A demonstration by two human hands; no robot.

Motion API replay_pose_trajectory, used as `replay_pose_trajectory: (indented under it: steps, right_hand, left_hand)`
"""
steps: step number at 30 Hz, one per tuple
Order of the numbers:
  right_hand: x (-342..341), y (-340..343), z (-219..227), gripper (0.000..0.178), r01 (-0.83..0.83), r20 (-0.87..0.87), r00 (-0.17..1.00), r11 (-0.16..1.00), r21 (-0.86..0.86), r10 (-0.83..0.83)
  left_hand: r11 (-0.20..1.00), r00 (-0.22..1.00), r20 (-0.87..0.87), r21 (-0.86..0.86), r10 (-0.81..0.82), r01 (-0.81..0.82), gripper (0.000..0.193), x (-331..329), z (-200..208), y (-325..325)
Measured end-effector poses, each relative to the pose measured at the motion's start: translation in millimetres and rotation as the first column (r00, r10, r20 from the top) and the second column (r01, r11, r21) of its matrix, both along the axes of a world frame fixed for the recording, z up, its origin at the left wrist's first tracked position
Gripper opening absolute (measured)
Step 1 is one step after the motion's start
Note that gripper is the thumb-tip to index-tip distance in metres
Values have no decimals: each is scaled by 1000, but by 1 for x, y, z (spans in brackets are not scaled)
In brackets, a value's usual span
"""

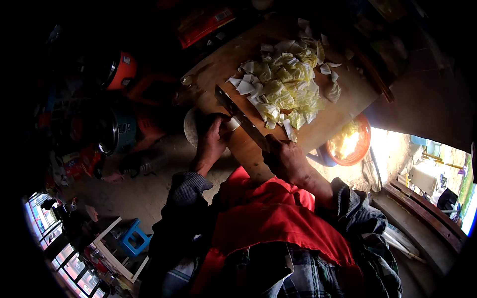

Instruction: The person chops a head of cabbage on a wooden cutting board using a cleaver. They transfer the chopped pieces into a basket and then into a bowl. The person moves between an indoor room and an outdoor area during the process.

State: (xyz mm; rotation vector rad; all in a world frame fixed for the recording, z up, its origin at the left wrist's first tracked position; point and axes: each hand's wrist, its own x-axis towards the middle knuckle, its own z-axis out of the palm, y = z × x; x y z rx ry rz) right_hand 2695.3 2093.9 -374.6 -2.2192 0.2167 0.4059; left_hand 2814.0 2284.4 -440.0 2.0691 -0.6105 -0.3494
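My right hand [289,161] is wrapped round the handle of a kitchen knife [241,116]. The dark blade points away to the left, low over a wooden cutting board [208,74]. Left of the blade, my left hand [212,143] grips a small white piece of cabbage [232,124], which lies right beside the blade; shadow hides part of the fingers. A heap of chopped yellow-green cabbage [290,84] covers the board beyond the knife, with loose white bits around it.
An orange basin [365,141] with pale leaves in it stands below the board's right side. Left of me are a dark green pot [119,130] and an orange pot [124,70]. A blue stool [134,237] stands at lower left. A red package [206,26] lies beyond the board.
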Motion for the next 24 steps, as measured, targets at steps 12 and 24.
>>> replay_pose_trajectory:
  steps: [12, 24]
  right_hand:
    - [17, 20, -12, 26, -112, -110, 990, 968, -223, 89]
    - [0, -38, 25, 21, 226, 83, 972, 973, -50, -221]
  left_hand:
    - [982, 996, 82, 190, -32, 16, 20, 2, -15, 1]
    - [937, 952, -42, 199, 303, -289, 33, 27, -108, 145]
